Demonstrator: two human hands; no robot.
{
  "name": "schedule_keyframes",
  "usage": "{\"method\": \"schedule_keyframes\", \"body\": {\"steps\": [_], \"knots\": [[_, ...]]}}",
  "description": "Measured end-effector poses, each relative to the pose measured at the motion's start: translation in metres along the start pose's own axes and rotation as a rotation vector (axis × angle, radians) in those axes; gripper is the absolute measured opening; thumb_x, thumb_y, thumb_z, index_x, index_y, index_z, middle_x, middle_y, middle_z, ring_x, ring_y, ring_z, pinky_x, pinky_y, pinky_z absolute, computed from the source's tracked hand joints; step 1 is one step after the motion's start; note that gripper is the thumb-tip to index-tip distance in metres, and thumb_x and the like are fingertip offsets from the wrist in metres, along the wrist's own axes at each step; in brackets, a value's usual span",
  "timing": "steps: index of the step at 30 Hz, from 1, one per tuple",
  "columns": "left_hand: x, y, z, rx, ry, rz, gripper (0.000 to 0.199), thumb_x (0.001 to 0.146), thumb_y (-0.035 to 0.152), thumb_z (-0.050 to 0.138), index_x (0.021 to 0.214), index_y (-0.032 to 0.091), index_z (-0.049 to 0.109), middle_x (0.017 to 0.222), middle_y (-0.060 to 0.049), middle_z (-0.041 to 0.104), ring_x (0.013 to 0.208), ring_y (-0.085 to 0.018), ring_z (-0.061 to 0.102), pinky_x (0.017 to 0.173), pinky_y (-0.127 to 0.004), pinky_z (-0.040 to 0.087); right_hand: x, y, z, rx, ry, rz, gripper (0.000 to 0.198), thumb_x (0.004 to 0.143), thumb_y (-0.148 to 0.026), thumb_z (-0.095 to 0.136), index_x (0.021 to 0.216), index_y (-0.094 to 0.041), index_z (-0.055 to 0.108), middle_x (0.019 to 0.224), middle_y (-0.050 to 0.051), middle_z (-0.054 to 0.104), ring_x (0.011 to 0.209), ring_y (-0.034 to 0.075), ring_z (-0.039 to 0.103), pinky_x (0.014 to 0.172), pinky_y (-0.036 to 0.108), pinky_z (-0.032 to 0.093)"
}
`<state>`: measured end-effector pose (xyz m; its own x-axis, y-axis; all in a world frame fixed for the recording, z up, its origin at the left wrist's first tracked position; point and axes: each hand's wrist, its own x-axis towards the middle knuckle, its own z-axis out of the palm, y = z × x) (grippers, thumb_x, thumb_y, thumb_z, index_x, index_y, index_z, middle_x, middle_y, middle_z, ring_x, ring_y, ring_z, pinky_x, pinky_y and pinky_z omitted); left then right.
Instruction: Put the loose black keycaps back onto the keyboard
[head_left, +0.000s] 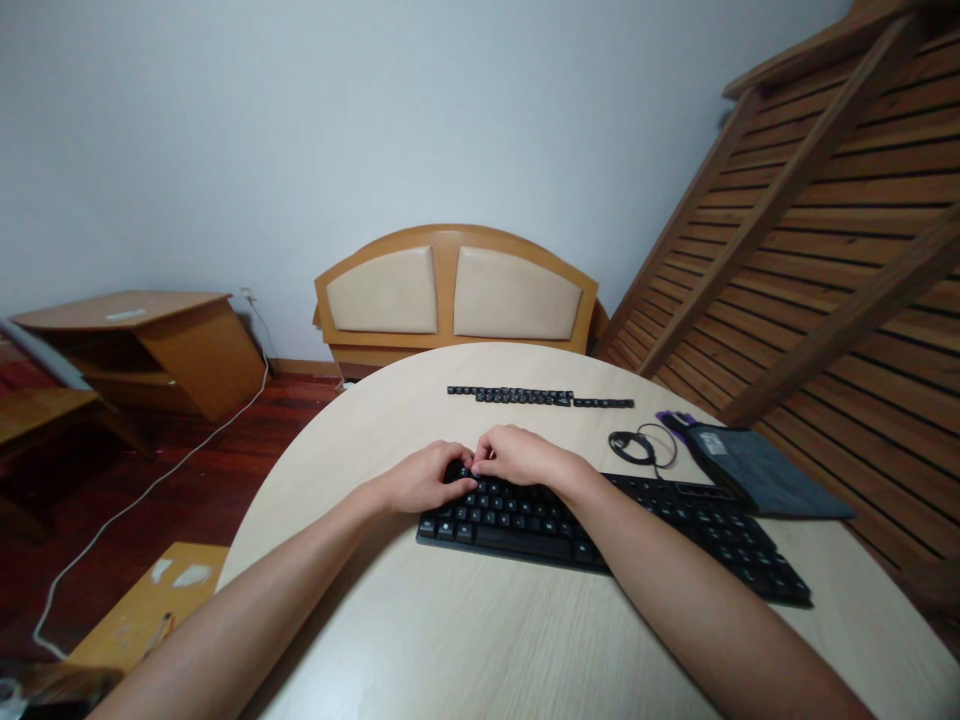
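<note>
A black keyboard (517, 540) lies at a slant on the round pale table. At its upper left corner, my left hand (427, 478) rests with thumb and forefinger apart, the thumb on the keys and dark keyboard showing in the gap. Close beside it, my right hand (517, 455) is closed in a pinch over the top left keys. Whatever lies between its fingertips is too small to make out. Beyond both hands, loose black keycaps (521, 396) are laid out in rows. My right forearm crosses over the keyboard and hides part of it.
A coiled black cable (634, 448) runs behind the keyboard. To its right lies a grey and purple cloth pouch (765, 472). The table's curved edge (281, 455) is at left. A wooden headboard (446, 290) stands behind, and a slatted wooden frame (810, 230) leans at right.
</note>
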<state>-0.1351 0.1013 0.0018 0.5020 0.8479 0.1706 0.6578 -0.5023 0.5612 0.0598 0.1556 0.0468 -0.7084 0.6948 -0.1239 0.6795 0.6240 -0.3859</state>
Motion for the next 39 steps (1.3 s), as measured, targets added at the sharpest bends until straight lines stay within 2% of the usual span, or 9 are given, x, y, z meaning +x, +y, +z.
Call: {"method": "schedule_keyframes", "body": {"steps": [7, 11, 13, 15, 18, 22, 26, 34, 39], "knots": [[0.0, 0.001, 0.0, -0.009, 0.005, -0.001, 0.023, 0.091, 0.035, 0.059, 0.107, 0.018, 0.061, 0.106, -0.009, 0.069, 0.099, -0.025, 0.062, 0.091, -0.039, 0.049, 0.001, -0.006, 0.002, -0.092, 0.012, 0.048, 0.015, 0.083, -0.028, 0.065, 0.088, -0.024, 0.079, 0.09, 0.006, 0.078, 0.083, 0.02, 0.068, 0.065, 0.025, 0.042], [-0.001, 0.001, 0.0, 0.001, 0.0, -0.008, 0.026, 0.091, 0.038, 0.058, 0.108, 0.018, 0.059, 0.108, -0.01, 0.068, 0.1, -0.027, 0.061, 0.092, -0.041, 0.048, 0.007, 0.001, -0.004, -0.055, -0.023, -0.02, 0.014, 0.082, -0.031, 0.068, 0.087, -0.023, 0.078, 0.085, 0.003, 0.077, 0.077, 0.017, 0.068, 0.062, 0.024, 0.041], [-0.001, 0.0, 0.0, 0.004, 0.001, -0.013, 0.026, 0.092, 0.039, 0.058, 0.108, 0.018, 0.058, 0.108, -0.01, 0.067, 0.1, -0.027, 0.061, 0.091, -0.041, 0.049, 0.015, 0.008, -0.007, -0.035, 0.001, -0.004, 0.015, 0.085, -0.032, 0.066, 0.088, -0.023, 0.078, 0.086, 0.002, 0.078, 0.078, 0.016, 0.068, 0.064, 0.022, 0.043], [-0.001, -0.001, 0.001, 0.002, 0.009, -0.012, 0.025, 0.092, 0.039, 0.059, 0.107, 0.019, 0.058, 0.108, -0.009, 0.066, 0.101, -0.026, 0.061, 0.092, -0.041, 0.049, 0.025, 0.017, -0.007, -0.054, 0.081, 0.066, 0.019, 0.088, -0.03, 0.061, 0.095, -0.021, 0.076, 0.095, 0.004, 0.078, 0.085, 0.018, 0.068, 0.07, 0.023, 0.045], [-0.001, -0.002, 0.002, -0.004, 0.012, -0.003, 0.024, 0.091, 0.037, 0.059, 0.107, 0.019, 0.057, 0.107, -0.009, 0.065, 0.1, -0.025, 0.06, 0.092, -0.041, 0.049, 0.042, 0.032, -0.005, -0.115, 0.18, 0.171, 0.03, 0.09, -0.028, 0.056, 0.115, -0.019, 0.069, 0.111, 0.009, 0.074, 0.1, 0.023, 0.067, 0.08, 0.029, 0.046], [-0.001, -0.003, 0.002, -0.012, 0.008, 0.001, 0.024, 0.092, 0.036, 0.059, 0.107, 0.019, 0.057, 0.108, -0.01, 0.065, 0.1, -0.025, 0.059, 0.092, -0.042, 0.049, 0.063, 0.045, -0.001, -0.189, 0.212, 0.234, 0.045, 0.087, -0.028, 0.06, 0.131, -0.021, 0.06, 0.124, 0.012, 0.07, 0.111, 0.027, 0.064, 0.088, 0.034, 0.047], [-0.002, -0.003, 0.002, 0.0, 0.002, -0.007, 0.025, 0.092, 0.037, 0.058, 0.108, 0.018, 0.057, 0.108, -0.01, 0.064, 0.1, -0.025, 0.059, 0.092, -0.042, 0.049, 0.079, 0.047, 0.0, -0.248, 0.224, 0.257, 0.052, 0.086, -0.029, 0.061, 0.136, -0.02, 0.055, 0.126, 0.015, 0.069, 0.112, 0.03, 0.065, 0.089, 0.038, 0.048], [-0.002, -0.001, 0.001, -0.006, 0.005, 0.006, 0.023, 0.092, 0.035, 0.059, 0.108, 0.018, 0.057, 0.109, -0.01, 0.065, 0.103, -0.026, 0.06, 0.095, -0.043, 0.048, 0.091, 0.034, 0.008, -0.308, 0.256, 0.303, 0.036, 0.092, -0.019, 0.049, 0.125, -0.011, 0.062, 0.12, 0.022, 0.069, 0.11, 0.031, 0.067, 0.088, 0.039, 0.049], [-0.002, -0.001, 0.002, -0.013, 0.005, 0.01, 0.024, 0.092, 0.036, 0.058, 0.108, 0.018, 0.057, 0.11, -0.01, 0.065, 0.102, -0.026, 0.059, 0.095, -0.043, 0.048, 0.086, 0.033, 0.008, -0.325, 0.263, 0.276, 0.029, 0.094, -0.02, 0.05, 0.115, -0.015, 0.069, 0.116, 0.018, 0.072, 0.108, 0.029, 0.068, 0.087, 0.035, 0.049]]}}
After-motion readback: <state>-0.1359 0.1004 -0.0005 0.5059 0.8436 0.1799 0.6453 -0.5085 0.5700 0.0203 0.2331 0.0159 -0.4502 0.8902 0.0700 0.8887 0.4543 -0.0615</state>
